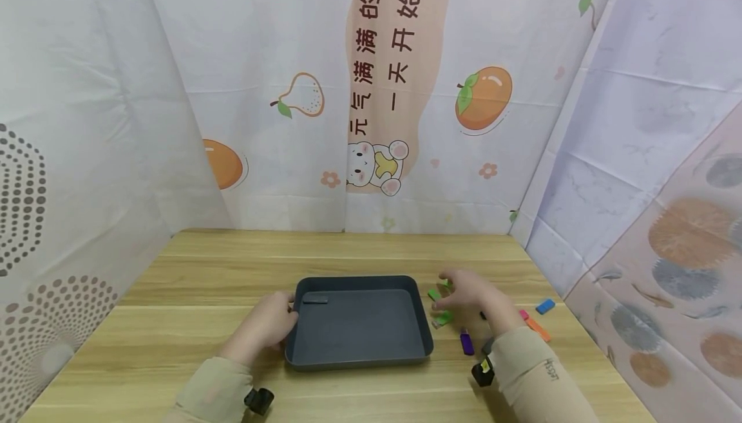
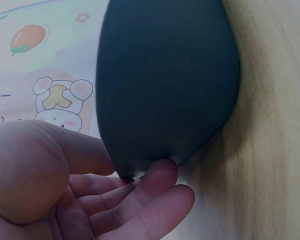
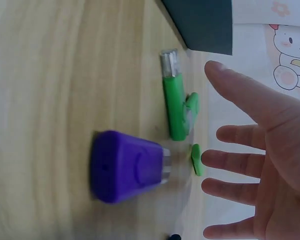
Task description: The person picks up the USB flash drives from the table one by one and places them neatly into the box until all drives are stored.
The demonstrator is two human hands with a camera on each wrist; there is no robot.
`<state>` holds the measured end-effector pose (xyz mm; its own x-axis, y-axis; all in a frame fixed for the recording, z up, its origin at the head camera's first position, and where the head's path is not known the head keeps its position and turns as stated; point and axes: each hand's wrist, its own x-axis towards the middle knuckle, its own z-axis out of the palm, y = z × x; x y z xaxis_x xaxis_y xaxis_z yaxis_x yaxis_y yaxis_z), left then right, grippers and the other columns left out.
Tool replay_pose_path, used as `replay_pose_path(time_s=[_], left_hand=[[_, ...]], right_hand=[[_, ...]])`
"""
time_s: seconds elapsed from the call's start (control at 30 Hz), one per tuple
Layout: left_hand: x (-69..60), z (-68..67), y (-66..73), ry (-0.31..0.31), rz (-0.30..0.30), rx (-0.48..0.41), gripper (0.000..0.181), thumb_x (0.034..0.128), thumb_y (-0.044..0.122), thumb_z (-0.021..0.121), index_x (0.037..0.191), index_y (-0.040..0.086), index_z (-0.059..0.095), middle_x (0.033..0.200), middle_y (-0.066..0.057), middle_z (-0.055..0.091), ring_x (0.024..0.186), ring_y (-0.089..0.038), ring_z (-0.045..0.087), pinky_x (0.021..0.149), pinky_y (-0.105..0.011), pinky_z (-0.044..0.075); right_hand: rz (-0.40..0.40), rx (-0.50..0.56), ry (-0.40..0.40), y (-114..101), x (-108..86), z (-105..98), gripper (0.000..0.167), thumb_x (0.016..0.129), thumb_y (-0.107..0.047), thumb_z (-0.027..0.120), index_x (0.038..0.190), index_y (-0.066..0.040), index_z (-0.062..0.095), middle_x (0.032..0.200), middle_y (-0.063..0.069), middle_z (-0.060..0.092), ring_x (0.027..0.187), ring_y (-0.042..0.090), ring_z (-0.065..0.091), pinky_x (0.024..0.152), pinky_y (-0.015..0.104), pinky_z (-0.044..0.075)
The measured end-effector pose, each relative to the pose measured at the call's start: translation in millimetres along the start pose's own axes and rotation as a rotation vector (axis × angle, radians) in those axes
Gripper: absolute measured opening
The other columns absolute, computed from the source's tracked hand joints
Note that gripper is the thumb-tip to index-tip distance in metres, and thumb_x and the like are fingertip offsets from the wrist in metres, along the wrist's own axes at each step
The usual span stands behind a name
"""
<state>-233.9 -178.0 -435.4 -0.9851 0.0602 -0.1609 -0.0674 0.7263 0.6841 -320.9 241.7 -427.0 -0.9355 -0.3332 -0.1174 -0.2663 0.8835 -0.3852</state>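
A dark grey tray (image 1: 359, 329) lies on the wooden table, with one grey USB stick (image 1: 315, 299) in its far left corner. At the tray's left wall, my left hand (image 1: 272, 321) pinches the rim between thumb and fingers, as the left wrist view also shows. My right hand (image 1: 468, 289) hovers just right of the tray, its fingers spread and holding nothing. Below and around those fingers lie several green USB sticks (image 3: 175, 105), one with its metal plug bare. A purple USB stick (image 3: 125, 167) lies nearer to me.
Right of the right forearm lie a blue USB stick (image 1: 545, 306), an orange one (image 1: 538, 328) and a pink piece (image 1: 524, 315). Part of a dark item (image 1: 488, 346) shows beside the right sleeve. A printed curtain (image 1: 278, 152) hangs behind the table (image 1: 243, 262).
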Motion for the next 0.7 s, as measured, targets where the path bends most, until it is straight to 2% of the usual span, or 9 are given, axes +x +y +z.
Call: replay_pose_path(time_s=[0.23, 0.53, 0.7], left_hand=[[-0.7, 0.5, 0.6, 0.006, 0.011, -0.002, 0.046, 0.0961, 0.001, 0.054, 0.14, -0.013, 0.051, 0.105, -0.023, 0.067, 0.052, -0.021, 0.063, 0.043, -0.033, 0.055], [-0.3, 0.8, -0.2, -0.003, 0.009, -0.01, 0.046, 0.0965, 0.0, 0.054, 0.141, -0.013, 0.05, 0.109, -0.025, 0.066, 0.055, -0.021, 0.063, 0.043, -0.033, 0.055], [0.2, -0.2, 0.8, -0.008, 0.002, -0.004, 0.047, 0.0967, 0.001, 0.054, 0.141, -0.013, 0.049, 0.108, -0.024, 0.067, 0.055, -0.021, 0.063, 0.044, -0.033, 0.055]], right_hand=[[0.025, -0.017, 0.001, 0.1, -0.2, 5.7, 0.077, 0.074, -0.043, 0.09, 0.134, -0.004, 0.062, 0.119, 0.014, 0.067, 0.108, 0.033, 0.063, 0.092, 0.055, 0.053], [0.044, -0.051, -0.009, 1.9, 1.3, 9.5, 0.041, 0.076, -0.035, 0.089, 0.105, -0.013, 0.069, 0.095, 0.001, 0.066, 0.089, 0.02, 0.06, 0.08, 0.046, 0.054], [0.028, -0.1, 0.0, 3.3, 2.7, 12.2, 0.037, 0.077, -0.033, 0.088, 0.103, -0.012, 0.072, 0.095, 0.001, 0.067, 0.089, 0.02, 0.062, 0.082, 0.046, 0.054]])
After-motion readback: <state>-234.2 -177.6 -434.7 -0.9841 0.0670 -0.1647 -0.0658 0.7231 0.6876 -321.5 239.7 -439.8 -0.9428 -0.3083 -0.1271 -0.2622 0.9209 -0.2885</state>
